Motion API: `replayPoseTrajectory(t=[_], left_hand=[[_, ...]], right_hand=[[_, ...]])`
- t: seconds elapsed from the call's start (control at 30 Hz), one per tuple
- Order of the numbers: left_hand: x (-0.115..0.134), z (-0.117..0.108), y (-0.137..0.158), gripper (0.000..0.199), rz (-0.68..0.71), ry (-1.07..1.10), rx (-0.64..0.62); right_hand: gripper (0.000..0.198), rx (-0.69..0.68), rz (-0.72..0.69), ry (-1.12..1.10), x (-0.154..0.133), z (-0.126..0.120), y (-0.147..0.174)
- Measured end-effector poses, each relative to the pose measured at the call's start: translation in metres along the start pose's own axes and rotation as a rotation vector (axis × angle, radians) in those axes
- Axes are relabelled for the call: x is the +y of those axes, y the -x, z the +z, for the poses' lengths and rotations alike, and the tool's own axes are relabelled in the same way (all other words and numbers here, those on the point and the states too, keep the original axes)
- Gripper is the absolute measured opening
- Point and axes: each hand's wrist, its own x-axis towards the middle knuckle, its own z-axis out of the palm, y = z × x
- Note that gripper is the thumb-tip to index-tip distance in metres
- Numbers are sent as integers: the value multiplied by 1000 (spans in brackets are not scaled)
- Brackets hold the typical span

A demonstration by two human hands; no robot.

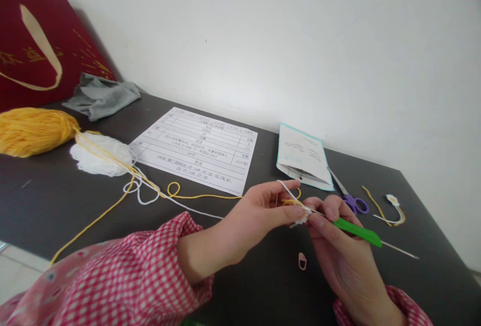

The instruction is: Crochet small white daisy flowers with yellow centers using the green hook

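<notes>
My left hand (pixel 268 211) pinches a small white and yellow crochet piece (pixel 301 216) between thumb and fingers. A strand of white yarn runs up over its raised index finger. My right hand (pixel 338 241) is closed around a crochet hook (pixel 358 231) with a green grip, and its near metal end points to the lower right. The hook's other end reaches the crochet piece, where the fingers partly hide its tip. White and yellow strands trail left to a white yarn ball (pixel 99 154) and a yellow yarn skein (pixel 35 133).
A printed pattern sheet (pixel 199 150) lies behind my hands. Farther right are a white packet (pixel 303 153), purple-handled scissors (pixel 353 203) and a small crocheted flower (pixel 393 201) with yarn tails. A pink stitch marker (pixel 302 261) lies in front. A grey cloth (pixel 103 95) and red bag (pixel 41 40) stand back left.
</notes>
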Motion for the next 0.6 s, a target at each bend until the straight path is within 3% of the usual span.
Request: replayPoseTrajectory(t=[0.6], left_hand=[[-4,-3,-1,65,-1,38,-23]], right_hand=[[28,-15,26,16,-1,2,4]])
